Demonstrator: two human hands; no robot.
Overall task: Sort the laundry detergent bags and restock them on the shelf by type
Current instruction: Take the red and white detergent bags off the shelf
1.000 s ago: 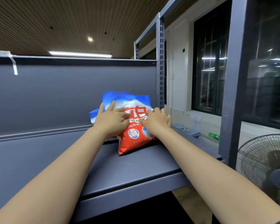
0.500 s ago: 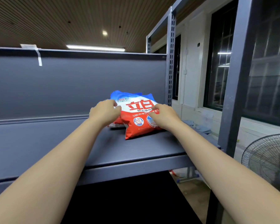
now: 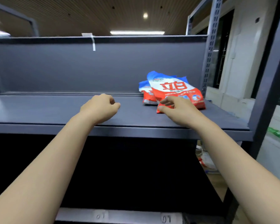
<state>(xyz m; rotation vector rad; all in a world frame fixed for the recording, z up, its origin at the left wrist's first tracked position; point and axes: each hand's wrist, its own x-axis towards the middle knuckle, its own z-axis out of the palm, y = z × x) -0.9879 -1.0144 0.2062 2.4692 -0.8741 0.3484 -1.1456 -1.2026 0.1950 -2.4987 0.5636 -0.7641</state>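
Observation:
Two red, white and blue detergent bags lie at the right end of the dark grey shelf [image 3: 55,109]. The front bag [image 3: 176,89] leans over the rear bag [image 3: 146,94], which peeks out on its left. My right hand [image 3: 178,110] hovers just in front of the front bag's lower left corner, fingers loosely spread, holding nothing. My left hand [image 3: 100,107] is over the bare shelf to the left of the bags, fingers loosely curled and empty.
A grey back panel [image 3: 87,67] closes the shelf behind. Perforated uprights [image 3: 208,50] and a dark post [image 3: 268,88] stand at the right. A lower shelf edge [image 3: 120,215] carries labels. Green bottles [image 3: 276,133] lie beyond the post.
Both hands have let go of the front bag and drawn back toward me; the left hand moved left. The view swung left, so the bags now sit at the right.

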